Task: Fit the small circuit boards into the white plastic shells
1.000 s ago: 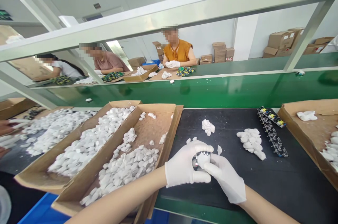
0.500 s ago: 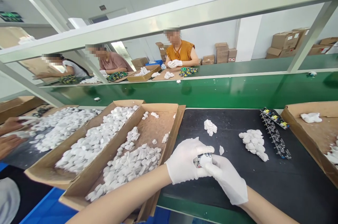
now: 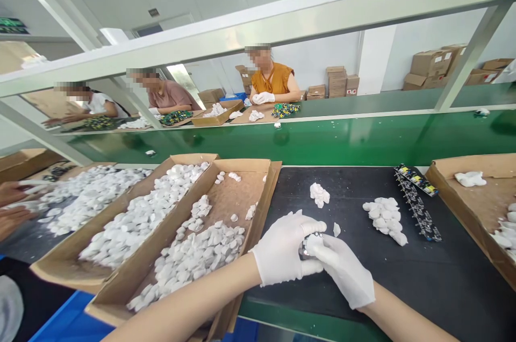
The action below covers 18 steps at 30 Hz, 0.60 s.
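Note:
Both hands wear white gloves and meet over the black mat. My left hand [image 3: 282, 249] is closed around the edge of a small circuit board [image 3: 305, 248], whose dark parts show between the fingers. My right hand [image 3: 350, 269] presses its thumb on a white soft-looking piece [image 3: 313, 241] lying against the board. The gloves hide most of the board. Just beyond the fingertips lies a small white scrap [image 3: 336, 229]. Farther back sits a white clump [image 3: 320, 194], and to the right a larger pile of white pieces [image 3: 385, 218].
Strips of circuit boards [image 3: 417, 202] lie at the mat's right. Cardboard trays [image 3: 258, 202] of white pieces stand on the left, another tray [image 3: 447, 175] on the right. Behind runs a green conveyor belt [image 3: 322, 143] carrying small pieces. Co-workers [image 3: 274, 81] sit across it; another person's hands [image 3: 16, 207] work at far left.
My right thumb has moved slightly up over the white piece on the board. The pieces on the green belt have shifted slightly right. Otherwise the view has only shifted a little.

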Each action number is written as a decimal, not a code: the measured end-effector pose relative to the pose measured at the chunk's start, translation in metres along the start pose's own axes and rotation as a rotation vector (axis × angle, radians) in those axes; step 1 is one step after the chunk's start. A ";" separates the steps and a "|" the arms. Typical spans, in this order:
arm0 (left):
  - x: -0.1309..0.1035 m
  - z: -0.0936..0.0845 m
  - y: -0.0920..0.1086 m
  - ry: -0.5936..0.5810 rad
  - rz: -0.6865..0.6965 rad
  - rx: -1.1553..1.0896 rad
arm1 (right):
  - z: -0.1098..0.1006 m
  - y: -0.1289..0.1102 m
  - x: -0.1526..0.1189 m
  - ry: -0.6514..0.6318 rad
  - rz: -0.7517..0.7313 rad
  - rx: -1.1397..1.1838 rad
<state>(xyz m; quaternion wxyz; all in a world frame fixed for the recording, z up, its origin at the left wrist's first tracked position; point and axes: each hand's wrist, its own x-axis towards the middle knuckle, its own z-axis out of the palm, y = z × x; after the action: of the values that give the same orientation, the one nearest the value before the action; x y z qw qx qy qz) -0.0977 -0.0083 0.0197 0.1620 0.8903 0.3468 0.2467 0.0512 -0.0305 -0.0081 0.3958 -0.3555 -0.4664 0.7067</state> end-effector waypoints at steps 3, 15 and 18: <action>-0.002 0.000 0.001 0.008 -0.037 -0.110 | 0.000 0.000 0.000 -0.005 0.012 -0.031; -0.003 -0.005 -0.005 0.038 0.154 0.092 | 0.002 -0.009 -0.006 -0.226 -0.062 0.173; -0.002 -0.005 -0.006 0.021 0.130 0.100 | 0.001 -0.005 -0.005 -0.169 -0.032 0.135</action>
<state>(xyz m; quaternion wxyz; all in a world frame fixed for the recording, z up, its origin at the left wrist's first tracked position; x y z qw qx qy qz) -0.1047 -0.0053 0.0202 0.0974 0.9153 0.3017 0.2484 0.0534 -0.0345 -0.0023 0.3892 -0.2598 -0.4550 0.7576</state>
